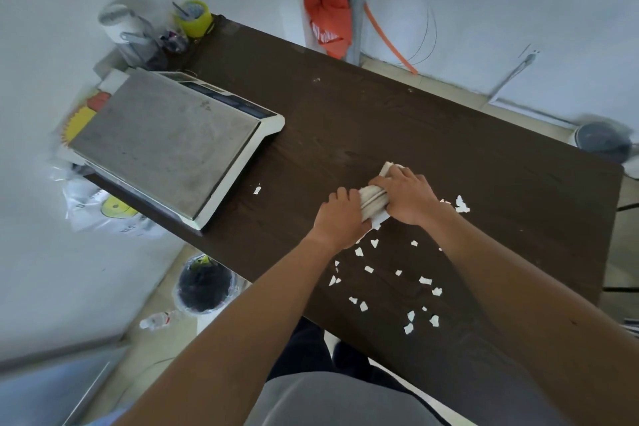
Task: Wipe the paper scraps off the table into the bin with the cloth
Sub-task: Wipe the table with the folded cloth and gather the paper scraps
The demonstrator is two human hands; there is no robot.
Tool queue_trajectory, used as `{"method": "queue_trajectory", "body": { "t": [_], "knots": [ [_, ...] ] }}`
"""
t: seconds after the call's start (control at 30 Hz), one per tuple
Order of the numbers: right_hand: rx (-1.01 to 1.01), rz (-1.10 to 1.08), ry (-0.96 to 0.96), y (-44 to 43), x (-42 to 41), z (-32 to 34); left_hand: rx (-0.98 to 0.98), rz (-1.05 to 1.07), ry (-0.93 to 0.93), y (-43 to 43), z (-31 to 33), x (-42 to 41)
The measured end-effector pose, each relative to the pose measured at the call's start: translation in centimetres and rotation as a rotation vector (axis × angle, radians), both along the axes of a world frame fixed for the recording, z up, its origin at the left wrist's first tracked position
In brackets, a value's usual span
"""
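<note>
A folded whitish cloth point(374, 199) lies on the dark wooden table point(380, 114), held between both hands. My left hand point(340, 216) grips its near-left end and my right hand point(406, 195) grips its right side from above. Several white paper scraps point(390, 282) are scattered on the table just in front of the hands. One scrap point(257, 189) lies alone near the scale, and a larger scrap point(461, 205) sits to the right of my right hand. A bin point(204, 285) lined with a black bag stands on the floor below the table's left edge.
A grey-topped weighing scale point(173, 142) fills the table's left end. Cups with pens and a yellow tape roll point(193, 17) stand at the far left corner. A plastic bottle point(155, 320) lies on the floor near the bin. An orange cloth point(326, 3) hangs on the wall.
</note>
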State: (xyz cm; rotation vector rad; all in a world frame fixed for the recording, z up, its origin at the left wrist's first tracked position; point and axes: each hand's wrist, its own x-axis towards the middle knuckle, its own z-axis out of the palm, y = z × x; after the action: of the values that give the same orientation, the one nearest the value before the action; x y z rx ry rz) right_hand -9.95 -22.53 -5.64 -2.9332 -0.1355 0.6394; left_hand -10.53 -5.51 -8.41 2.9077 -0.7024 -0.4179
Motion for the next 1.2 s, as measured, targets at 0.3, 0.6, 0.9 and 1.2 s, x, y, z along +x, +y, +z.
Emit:
{"method": "queue_trajectory", "body": {
  "t": [0.3,0.6,0.9,1.2],
  "knots": [
    [0.062,-0.178,-0.028,-1.1,-4.5,-0.9,-0.002,-0.091,0.022,-1.1,0.0,-1.9],
    [0.056,-0.223,0.026,-0.3,-3.8,0.0,-0.158,-0.152,0.005,0.8,0.8,-0.4],
    [0.068,-0.171,-0.086,5.5,3.0,2.1,-0.147,-0.12,-0.228,6.9,2.8,7.3],
    [0.019,0.005,-0.219,14.3,7.2,0.6,-0.063,0.035,-0.19,14.6,1.6,11.4]
  ]
}}
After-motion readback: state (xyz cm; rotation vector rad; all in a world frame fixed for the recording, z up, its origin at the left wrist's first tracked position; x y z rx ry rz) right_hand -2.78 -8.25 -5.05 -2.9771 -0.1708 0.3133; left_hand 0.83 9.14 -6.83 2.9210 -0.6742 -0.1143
